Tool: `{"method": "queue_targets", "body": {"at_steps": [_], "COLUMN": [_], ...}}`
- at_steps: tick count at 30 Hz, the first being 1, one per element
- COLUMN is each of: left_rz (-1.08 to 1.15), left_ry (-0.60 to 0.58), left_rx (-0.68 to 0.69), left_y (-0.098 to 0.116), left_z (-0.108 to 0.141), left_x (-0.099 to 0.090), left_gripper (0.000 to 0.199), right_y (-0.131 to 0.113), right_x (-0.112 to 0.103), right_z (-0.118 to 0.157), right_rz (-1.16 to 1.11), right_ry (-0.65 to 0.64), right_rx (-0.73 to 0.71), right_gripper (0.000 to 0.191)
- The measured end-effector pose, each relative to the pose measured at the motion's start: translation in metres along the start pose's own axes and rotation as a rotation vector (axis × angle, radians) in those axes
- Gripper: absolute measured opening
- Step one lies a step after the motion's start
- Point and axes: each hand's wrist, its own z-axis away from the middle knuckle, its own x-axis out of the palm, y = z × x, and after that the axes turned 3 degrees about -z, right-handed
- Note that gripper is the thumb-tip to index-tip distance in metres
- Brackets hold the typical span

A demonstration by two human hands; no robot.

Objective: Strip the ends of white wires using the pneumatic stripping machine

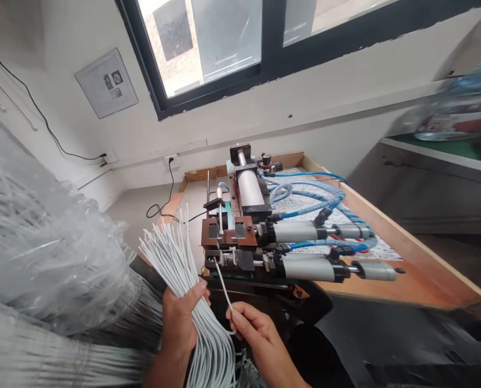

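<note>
My left hand [182,318] is wrapped round a thick bundle of white cables [169,256], whose upper ends fan out and whose lower lengths hang down between my hands. Between thumb and fingers, my right hand [254,328] pinches a single white cable [224,285]. That cable's far end, with a small reddish tip, is at the front opening of a pneumatic wire-stripping machine [229,231]. Whether the tip is inside the jaws or just in front of them I cannot tell. Silver air cylinders [307,268] extend to the machine's right.
Plastic-wrapped cable bundles [54,258] are piled at the left. The machine stands on a wooden-rimmed bench [426,280], with blue air hoses [333,199] looping behind its cylinders. A green-topped shelf [438,148] at the right bears a large clear plastic bottle [458,108].
</note>
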Motion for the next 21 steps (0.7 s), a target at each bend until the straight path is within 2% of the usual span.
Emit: {"method": "queue_targets", "body": {"at_steps": [5,9,12,14,18,21], "left_rz": [-0.006,-0.019,-0.039,-0.058,-0.092,-0.111], "left_ry": [-0.012,-0.025,-0.049,-0.083,-0.182,-0.257], "left_rx": [-0.059,-0.079,-0.075,-0.078,-0.089,-0.098], "left_y": [0.003,0.001,-0.004,-0.007,-0.01,-0.009], "left_z": [0.01,0.019,0.023,0.026,0.033,0.039], "left_x": [0.0,-0.004,-0.009,-0.013,-0.016,-0.018], "left_gripper": [0.016,0.019,0.017,0.017,0.016,0.015], "right_y": [0.005,0.001,-0.013,-0.025,-0.044,-0.047], "right_x": [-0.003,-0.002,-0.001,0.001,0.006,0.007], "right_z": [0.021,0.024,0.019,0.013,0.005,0.01], "right_rz": [0.207,0.335,0.299,0.238,0.145,0.222], "right_ry": [-0.099,-0.143,-0.087,-0.033,-0.1,-0.1], "right_rx": [-0.025,-0.028,0.003,0.017,0.014,-0.12], "right_gripper": [0.028,0.027,0.019,0.019,0.014,0.015]}}
